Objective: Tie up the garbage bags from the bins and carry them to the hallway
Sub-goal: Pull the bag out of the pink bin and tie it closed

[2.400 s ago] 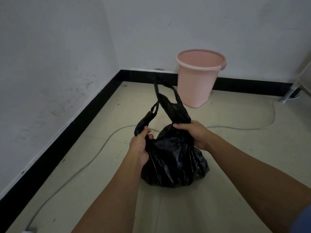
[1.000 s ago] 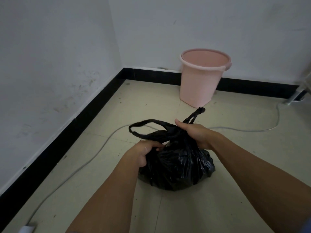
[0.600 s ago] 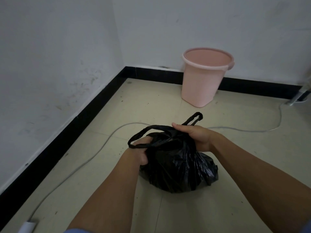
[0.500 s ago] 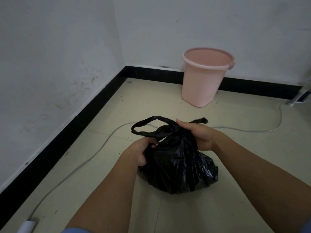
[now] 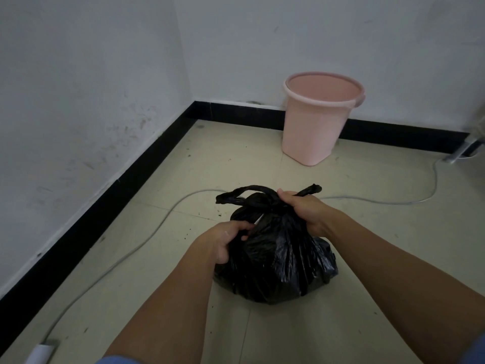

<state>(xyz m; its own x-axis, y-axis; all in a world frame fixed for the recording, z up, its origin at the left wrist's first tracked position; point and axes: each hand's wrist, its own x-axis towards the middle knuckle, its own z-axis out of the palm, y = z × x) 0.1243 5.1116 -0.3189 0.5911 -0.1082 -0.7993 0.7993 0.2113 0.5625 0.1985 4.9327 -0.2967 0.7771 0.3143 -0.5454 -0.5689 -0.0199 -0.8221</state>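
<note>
Tiled floor (image 5: 367,324), bin (image 5: 315,127) behind. Your left hand (image 5: 225,240) and right hand (image 5: 307,208) each grip the garbage bag (image 5: 278,264) neck. Soft, slippery, likely light; lift by the knot.

On the floor (image 5: 223,164), the bag (image 5: 278,261) between left hand (image 5: 225,240) and right hand (image 5: 304,208), bucket (image 5: 312,127) behind it by the far wall (image 5: 315,35)

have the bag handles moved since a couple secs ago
Yes. The handles came down: they stood as high as the pink bucket's base in view, and now lie crossed atop the black bag, well below it.
</note>
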